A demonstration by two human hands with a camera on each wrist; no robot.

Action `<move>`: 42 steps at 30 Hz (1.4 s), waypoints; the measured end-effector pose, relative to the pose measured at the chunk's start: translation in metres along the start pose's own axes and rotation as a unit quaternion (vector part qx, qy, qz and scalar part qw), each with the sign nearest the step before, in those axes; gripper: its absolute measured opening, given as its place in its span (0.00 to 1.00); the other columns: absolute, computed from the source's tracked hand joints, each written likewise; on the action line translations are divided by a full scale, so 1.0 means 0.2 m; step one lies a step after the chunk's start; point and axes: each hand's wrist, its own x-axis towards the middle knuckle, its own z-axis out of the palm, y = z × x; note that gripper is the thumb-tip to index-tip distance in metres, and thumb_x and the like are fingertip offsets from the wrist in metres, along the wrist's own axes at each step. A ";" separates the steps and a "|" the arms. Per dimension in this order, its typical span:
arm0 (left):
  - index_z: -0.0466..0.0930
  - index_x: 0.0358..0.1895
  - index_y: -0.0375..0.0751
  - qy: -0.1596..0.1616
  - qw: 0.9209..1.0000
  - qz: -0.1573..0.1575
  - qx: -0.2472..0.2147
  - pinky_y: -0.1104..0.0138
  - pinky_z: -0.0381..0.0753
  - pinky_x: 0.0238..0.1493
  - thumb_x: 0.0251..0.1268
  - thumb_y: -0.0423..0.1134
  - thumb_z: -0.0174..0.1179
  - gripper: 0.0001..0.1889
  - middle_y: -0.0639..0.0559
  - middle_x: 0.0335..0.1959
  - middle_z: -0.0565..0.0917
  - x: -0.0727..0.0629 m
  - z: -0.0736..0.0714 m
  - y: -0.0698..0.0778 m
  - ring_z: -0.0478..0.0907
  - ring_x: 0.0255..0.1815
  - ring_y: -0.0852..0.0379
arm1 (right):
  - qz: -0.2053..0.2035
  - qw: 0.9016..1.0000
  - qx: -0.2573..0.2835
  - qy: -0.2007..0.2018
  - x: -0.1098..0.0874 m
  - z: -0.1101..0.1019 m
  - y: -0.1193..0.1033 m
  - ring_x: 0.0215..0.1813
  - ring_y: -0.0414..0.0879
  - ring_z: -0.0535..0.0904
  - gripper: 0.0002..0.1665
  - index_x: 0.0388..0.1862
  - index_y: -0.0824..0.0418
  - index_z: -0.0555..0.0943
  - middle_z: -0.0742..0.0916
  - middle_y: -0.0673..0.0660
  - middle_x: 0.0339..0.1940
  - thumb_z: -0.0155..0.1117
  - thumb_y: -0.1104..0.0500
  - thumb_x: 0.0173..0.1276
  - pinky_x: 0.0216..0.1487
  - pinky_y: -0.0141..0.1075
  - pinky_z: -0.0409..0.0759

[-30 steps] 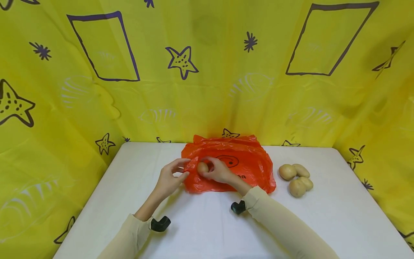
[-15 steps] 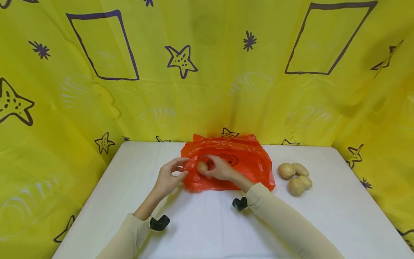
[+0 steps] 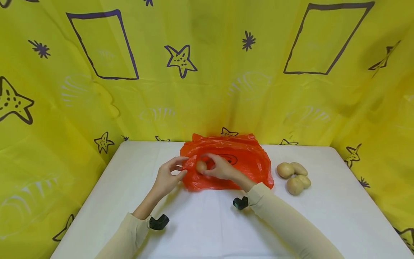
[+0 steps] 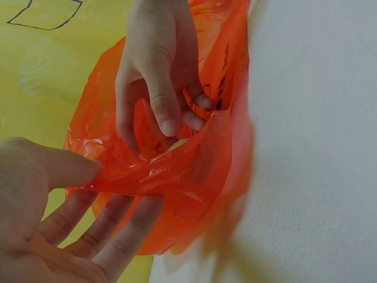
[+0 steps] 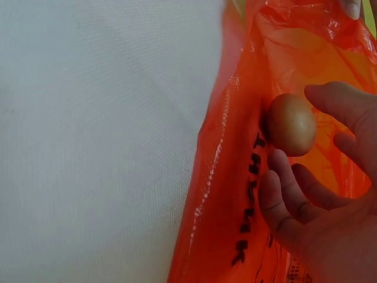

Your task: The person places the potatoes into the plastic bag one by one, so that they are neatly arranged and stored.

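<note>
Little is changing across the last second: a smooth brown egg-shaped object, perhaps a potato (image 5: 292,125), is staying just inside the raised left edge of a crinkled red plastic bag (image 3: 255,165). The right forearm (image 3: 244,180) is shifting slightly, now covering dark printed lettering (image 5: 245,228) that was showing in the head view a second earlier. The bag is lying by the far edge of a white-covered table (image 3: 200,223), about midway between its far corners.

The left hand (image 3: 166,177) is pinching the bag's left edge, thumb on one side and fingers on the other, and is holding it up. The right hand (image 3: 222,167) is reaching over the bag with thumb and fingers spread loosely around the brown object; its grip is looking wider than the object, though slight fingertip contact cannot be ruled out. Judging by this, the placing is probably nearing release, with the object already within the bag.

In the right wrist view the object's long axis is running roughly along the table's near edge, leaning a little. In the head view it is looking rounder, so its true tilt is staying uncertain, and which end is pointing which way cannot be told.

Four tan oval potatoes (image 3: 285,170) are lying clustered toward the table's far right corner.
</note>
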 end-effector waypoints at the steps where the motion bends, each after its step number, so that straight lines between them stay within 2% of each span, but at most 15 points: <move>1: 0.83 0.60 0.41 0.000 1.000 0.003 0.000 0.65 0.88 0.41 0.65 0.24 0.66 0.21 0.44 0.54 0.85 0.00 0.00 0.00 0.85 0.48 0.44 | 0.000 1.000 0.000 0.001 0.00 0.00 0.00 0.47 0.52 0.80 0.34 0.70 0.57 0.74 0.82 0.58 0.57 0.75 0.60 0.66 0.47 0.36 0.84; 4: 0.82 0.60 0.40 -0.001 1.000 0.008 -0.003 0.66 0.88 0.41 0.64 0.23 0.66 0.21 0.42 0.54 0.85 0.01 0.00 0.00 0.85 0.48 0.43 | 0.007 1.000 0.000 0.002 -0.01 -0.02 0.00 0.43 0.52 0.80 0.35 0.71 0.56 0.73 0.82 0.57 0.57 0.75 0.59 0.66 0.45 0.36 0.84; 8: 0.82 0.61 0.40 -0.003 1.000 -0.002 -0.002 0.64 0.88 0.42 0.64 0.23 0.66 0.22 0.42 0.54 0.84 0.01 0.01 0.01 0.84 0.48 0.42 | 0.017 1.000 0.000 -0.004 -0.03 -0.03 0.00 0.41 0.51 0.81 0.37 0.73 0.54 0.72 0.81 0.58 0.60 0.75 0.59 0.66 0.45 0.38 0.84; 13: 0.80 0.62 0.34 0.000 1.000 -0.010 0.002 0.52 0.88 0.47 0.64 0.21 0.65 0.23 0.36 0.55 0.83 0.00 0.02 0.05 0.83 0.49 0.38 | 0.008 1.000 -0.008 -0.007 -0.06 -0.05 0.01 0.50 0.53 0.80 0.39 0.74 0.54 0.71 0.79 0.59 0.66 0.75 0.60 0.66 0.52 0.40 0.84; 15: 0.79 0.62 0.32 -0.001 1.000 -0.014 0.004 0.51 0.88 0.47 0.64 0.20 0.64 0.23 0.35 0.55 0.83 -0.01 0.01 0.09 0.83 0.49 0.36 | 0.000 1.000 -0.014 -0.008 -0.07 -0.05 0.01 0.52 0.55 0.80 0.39 0.74 0.54 0.71 0.79 0.60 0.67 0.75 0.60 0.66 0.53 0.41 0.84; 19: 0.79 0.62 0.29 -0.010 1.000 -0.025 0.007 0.60 0.88 0.44 0.64 0.20 0.63 0.22 0.34 0.55 0.83 -0.03 -0.01 0.20 0.83 0.49 0.36 | -0.010 0.999 -0.027 -0.017 -0.10 -0.07 0.01 0.43 0.54 0.79 0.39 0.74 0.56 0.70 0.79 0.61 0.64 0.75 0.60 0.66 0.48 0.39 0.83; 22: 0.79 0.61 0.29 -0.011 1.000 -0.017 0.004 0.64 0.88 0.41 0.65 0.20 0.62 0.21 0.33 0.54 0.83 -0.05 -0.01 0.23 0.83 0.49 0.36 | -0.021 0.999 -0.032 -0.020 -0.12 -0.08 0.00 0.35 0.52 0.78 0.39 0.73 0.57 0.71 0.79 0.63 0.61 0.76 0.59 0.66 0.43 0.38 0.81; 24: 0.79 0.61 0.29 -0.009 1.000 -0.013 0.000 0.61 0.88 0.43 0.64 0.20 0.62 0.21 0.33 0.53 0.83 -0.05 -0.02 0.23 0.83 0.48 0.36 | -0.033 0.999 -0.038 -0.019 -0.13 -0.08 0.00 0.34 0.52 0.78 0.39 0.73 0.58 0.71 0.80 0.63 0.60 0.76 0.60 0.66 0.42 0.37 0.81; 26: 0.79 0.61 0.29 -0.006 1.000 -0.009 -0.002 0.57 0.88 0.45 0.64 0.20 0.62 0.21 0.33 0.52 0.83 -0.05 -0.02 0.23 0.83 0.48 0.36 | -0.042 0.998 -0.040 -0.019 -0.15 -0.09 -0.01 0.34 0.51 0.78 0.38 0.73 0.59 0.72 0.80 0.65 0.59 0.76 0.60 0.65 0.42 0.37 0.81; 28: 0.79 0.61 0.29 -0.006 1.000 -0.018 -0.001 0.52 0.87 0.48 0.64 0.19 0.62 0.22 0.33 0.52 0.83 -0.04 -0.02 0.23 0.83 0.48 0.35 | -0.044 0.998 -0.042 -0.024 -0.17 -0.09 -0.03 0.35 0.51 0.79 0.38 0.73 0.58 0.71 0.80 0.65 0.59 0.75 0.60 0.66 0.42 0.37 0.81; 30: 0.78 0.62 0.29 -0.006 1.000 -0.021 -0.001 0.49 0.87 0.49 0.64 0.19 0.62 0.22 0.32 0.52 0.83 -0.03 -0.01 0.20 0.83 0.48 0.35 | -0.047 0.997 -0.046 -0.030 -0.19 -0.10 -0.04 0.36 0.50 0.80 0.38 0.73 0.58 0.71 0.79 0.66 0.60 0.75 0.59 0.66 0.43 0.37 0.81; 36: 0.79 0.64 0.35 -0.005 1.000 -0.028 0.003 0.57 0.88 0.47 0.65 0.22 0.64 0.24 0.37 0.55 0.83 0.00 0.01 0.03 0.83 0.50 0.38 | -0.065 0.995 -0.066 -0.044 -0.25 -0.12 -0.06 0.39 0.48 0.81 0.39 0.73 0.57 0.71 0.80 0.65 0.54 0.76 0.58 0.66 0.47 0.41 0.82; 39: 0.80 0.64 0.39 -0.005 1.000 -0.030 0.001 0.61 0.88 0.45 0.65 0.23 0.66 0.24 0.41 0.55 0.84 0.00 0.01 0.01 0.83 0.50 0.41 | -0.074 0.994 -0.067 -0.043 -0.27 -0.12 -0.07 0.40 0.52 0.81 0.38 0.73 0.57 0.72 0.80 0.64 0.51 0.75 0.58 0.66 0.47 0.43 0.82; 42: 0.80 0.64 0.41 -0.009 1.000 -0.028 -0.004 0.63 0.88 0.42 0.65 0.24 0.66 0.24 0.42 0.54 0.84 0.00 0.01 0.00 0.84 0.49 0.42 | -0.083 0.994 -0.063 -0.038 -0.29 -0.14 -0.07 0.41 0.56 0.81 0.38 0.72 0.56 0.72 0.80 0.65 0.53 0.76 0.59 0.65 0.46 0.47 0.82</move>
